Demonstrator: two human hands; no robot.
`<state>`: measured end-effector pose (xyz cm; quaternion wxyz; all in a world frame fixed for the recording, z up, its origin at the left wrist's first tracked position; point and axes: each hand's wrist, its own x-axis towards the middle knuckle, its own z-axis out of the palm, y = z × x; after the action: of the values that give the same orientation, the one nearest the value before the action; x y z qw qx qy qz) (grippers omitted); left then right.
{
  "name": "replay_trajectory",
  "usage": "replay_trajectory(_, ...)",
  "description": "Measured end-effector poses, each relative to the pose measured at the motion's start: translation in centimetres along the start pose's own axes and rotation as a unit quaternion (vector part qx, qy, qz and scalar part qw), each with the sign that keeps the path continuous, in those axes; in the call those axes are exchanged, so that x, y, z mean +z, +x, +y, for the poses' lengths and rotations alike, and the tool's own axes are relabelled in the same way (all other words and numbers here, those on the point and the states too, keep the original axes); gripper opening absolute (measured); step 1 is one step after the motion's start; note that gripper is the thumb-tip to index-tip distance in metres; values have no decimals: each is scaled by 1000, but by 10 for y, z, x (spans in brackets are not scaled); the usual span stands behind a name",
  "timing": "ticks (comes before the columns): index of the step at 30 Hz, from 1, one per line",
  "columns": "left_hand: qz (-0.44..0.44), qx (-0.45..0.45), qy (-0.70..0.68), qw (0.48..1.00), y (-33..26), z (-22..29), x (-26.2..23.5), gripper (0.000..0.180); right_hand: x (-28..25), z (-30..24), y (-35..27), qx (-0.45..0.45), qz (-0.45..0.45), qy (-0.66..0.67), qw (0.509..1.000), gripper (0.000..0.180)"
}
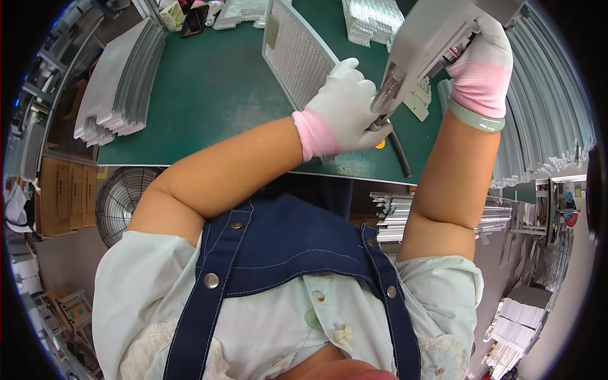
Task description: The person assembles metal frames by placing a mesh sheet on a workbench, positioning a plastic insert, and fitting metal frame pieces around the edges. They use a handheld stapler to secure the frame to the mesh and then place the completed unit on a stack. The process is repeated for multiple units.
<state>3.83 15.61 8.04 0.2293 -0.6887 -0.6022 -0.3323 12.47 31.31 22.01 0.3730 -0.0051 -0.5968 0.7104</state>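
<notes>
Your gloved left hand (347, 109) curls closed at the nose of the grey tool (425, 43); your right hand (484, 63) grips its body above the green table (215, 95).

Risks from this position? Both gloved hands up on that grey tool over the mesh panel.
1. The left hand sits right at the metal nose of the grey tool, so a slip could pinch the fingers.
2. The right hand holds the tool raised above the mesh filter panel; a drop may dent the mesh.
3. The black hose trails over the edge of the green table and could snag on a forearm.
</notes>
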Motion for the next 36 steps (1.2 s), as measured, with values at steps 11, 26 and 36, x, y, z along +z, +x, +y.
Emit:
replay_trajectory(11, -47, -17, -63, 997, 5, 1, 2, 27, 45, -5, -36, -115, 42, 44, 992, 29)
replay_trajectory(26, -401, 110, -49, 908, -22, -9, -18, 37, -4, -48, -35, -190, 234, -192, 934, 28)
replay_trajectory(36, -456, -425, 153, 767, -116, -222, -32, 54, 9, -51, -55, -193, 260, -358, 876, 35)
